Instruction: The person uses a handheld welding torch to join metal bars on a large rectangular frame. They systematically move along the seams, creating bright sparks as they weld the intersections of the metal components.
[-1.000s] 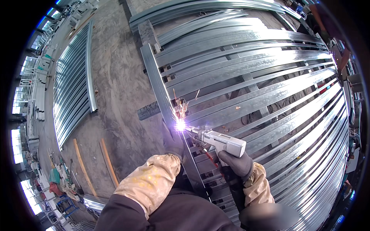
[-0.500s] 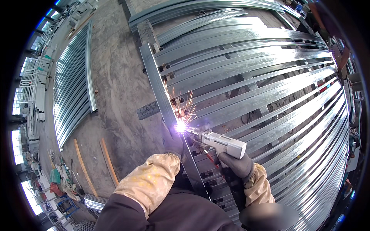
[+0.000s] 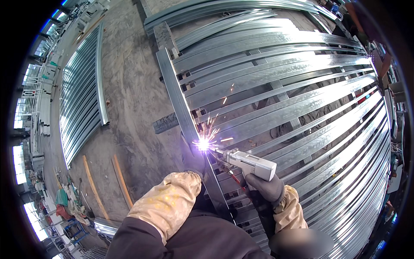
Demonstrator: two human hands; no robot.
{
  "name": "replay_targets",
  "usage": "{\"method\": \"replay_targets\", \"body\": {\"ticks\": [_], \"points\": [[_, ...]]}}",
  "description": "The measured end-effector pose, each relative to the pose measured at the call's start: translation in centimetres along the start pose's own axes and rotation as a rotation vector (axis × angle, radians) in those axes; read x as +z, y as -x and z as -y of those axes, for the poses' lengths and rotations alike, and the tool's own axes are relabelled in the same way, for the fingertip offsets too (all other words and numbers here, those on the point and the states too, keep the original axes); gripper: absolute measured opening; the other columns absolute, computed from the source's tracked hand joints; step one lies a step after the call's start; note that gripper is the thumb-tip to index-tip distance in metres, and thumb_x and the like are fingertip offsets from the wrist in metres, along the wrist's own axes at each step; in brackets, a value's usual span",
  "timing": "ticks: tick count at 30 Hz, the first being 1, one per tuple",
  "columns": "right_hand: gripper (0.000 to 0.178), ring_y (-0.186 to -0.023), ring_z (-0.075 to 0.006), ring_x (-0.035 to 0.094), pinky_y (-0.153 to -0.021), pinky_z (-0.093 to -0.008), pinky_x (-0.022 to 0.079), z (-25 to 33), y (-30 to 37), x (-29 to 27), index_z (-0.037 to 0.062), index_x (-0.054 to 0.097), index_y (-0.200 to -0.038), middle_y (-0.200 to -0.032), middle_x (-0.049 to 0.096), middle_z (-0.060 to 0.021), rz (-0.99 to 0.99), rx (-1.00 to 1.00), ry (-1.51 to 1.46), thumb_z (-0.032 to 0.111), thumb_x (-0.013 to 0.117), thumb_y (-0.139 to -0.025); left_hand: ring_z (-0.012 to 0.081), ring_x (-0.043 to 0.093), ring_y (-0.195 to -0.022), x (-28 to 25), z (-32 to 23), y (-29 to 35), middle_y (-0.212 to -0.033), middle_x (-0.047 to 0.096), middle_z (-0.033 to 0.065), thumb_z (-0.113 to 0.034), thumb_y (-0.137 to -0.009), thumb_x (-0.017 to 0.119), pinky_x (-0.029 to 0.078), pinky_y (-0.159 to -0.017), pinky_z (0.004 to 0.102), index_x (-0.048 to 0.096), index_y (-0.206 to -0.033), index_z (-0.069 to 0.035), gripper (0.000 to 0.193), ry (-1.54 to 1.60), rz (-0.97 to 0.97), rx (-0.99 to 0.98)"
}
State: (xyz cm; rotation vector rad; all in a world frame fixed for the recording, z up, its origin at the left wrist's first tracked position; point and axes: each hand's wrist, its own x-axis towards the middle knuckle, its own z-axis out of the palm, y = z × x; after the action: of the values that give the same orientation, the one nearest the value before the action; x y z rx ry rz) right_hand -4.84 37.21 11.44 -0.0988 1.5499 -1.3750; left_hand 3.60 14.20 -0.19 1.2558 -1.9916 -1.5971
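My right hand (image 3: 268, 189), in a dark glove and tan cuff, is closed round the grip of a silver handheld welding gun (image 3: 252, 164). The gun's thin nozzle points left at a steel rail (image 3: 179, 93), where a violet-white glare (image 3: 202, 144) throws orange sparks. My left hand (image 3: 194, 163), also in a dark glove, is closed over this rail just below the glare; shadow and brightness hide some of its fingers. Several galvanized steel bars (image 3: 276, 77) run off to the right from the rail, side by side with gaps between them.
A slatted metal panel (image 3: 82, 95) lies on the concrete floor to the left, with two wooden strips (image 3: 123, 181) nearer me. Beneath the bars are a crosswise beam (image 3: 166, 124) and dark cables (image 3: 282, 129). More long profiles (image 3: 233, 8) lie at the far side.
The sparks have altered: the spray is shorter, with a few streaks flying off to the upper right and right. The gun's tip has shifted very slightly; both hands stay nearly in place.
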Motion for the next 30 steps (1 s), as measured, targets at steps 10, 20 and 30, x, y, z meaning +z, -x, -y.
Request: {"method": "replay_targets", "body": {"ticks": [10,20,30], "points": [[0.016,-0.063,-0.0101,0.062,-0.056,-0.0271,0.051,0.3,0.7,0.2,0.0014,0.067,-0.092,-0.075,0.064,-0.0036,0.002,-0.019,-0.005,0.016,0.062,-0.094,0.0287,0.061,-0.120,0.0,0.6,-0.2,-0.137,0.059,0.0201,-0.028,-0.110,0.041,0.048,-0.103,0.0409,0.036,-0.155,-0.003,0.052,0.008,0.008,0.006],[0.017,-0.062,-0.0121,0.064,-0.056,-0.0281,0.052,-0.2,1.3,0.1,0.0012,0.069,-0.097,-0.076,0.065,-0.0045,0.004,0.061,-0.037,0.017,0.063,-0.094,0.0283,0.062,-0.117,0.3,0.6,0.1,-0.134,0.060,0.0196,-0.026,-0.109,0.041,0.049,-0.100,0.0410,0.036,-0.155,-0.004,0.051,0.016,-0.008,0.026],[0.018,-0.065,-0.0129,0.065,-0.058,-0.0286,0.052,-1.2,1.6,-0.3,0.0008,0.069,-0.099,-0.075,0.066,-0.0052,0.021,0.052,-0.011,0.017,0.063,-0.094,0.0278,0.063,-0.113,0.4,1.6,-0.2,-0.131,0.061,0.0190,-0.024,-0.109,0.041,0.050,-0.098,0.0411,0.036,-0.154,-0.004,0.049,0.068,-0.009,0.036]]}}
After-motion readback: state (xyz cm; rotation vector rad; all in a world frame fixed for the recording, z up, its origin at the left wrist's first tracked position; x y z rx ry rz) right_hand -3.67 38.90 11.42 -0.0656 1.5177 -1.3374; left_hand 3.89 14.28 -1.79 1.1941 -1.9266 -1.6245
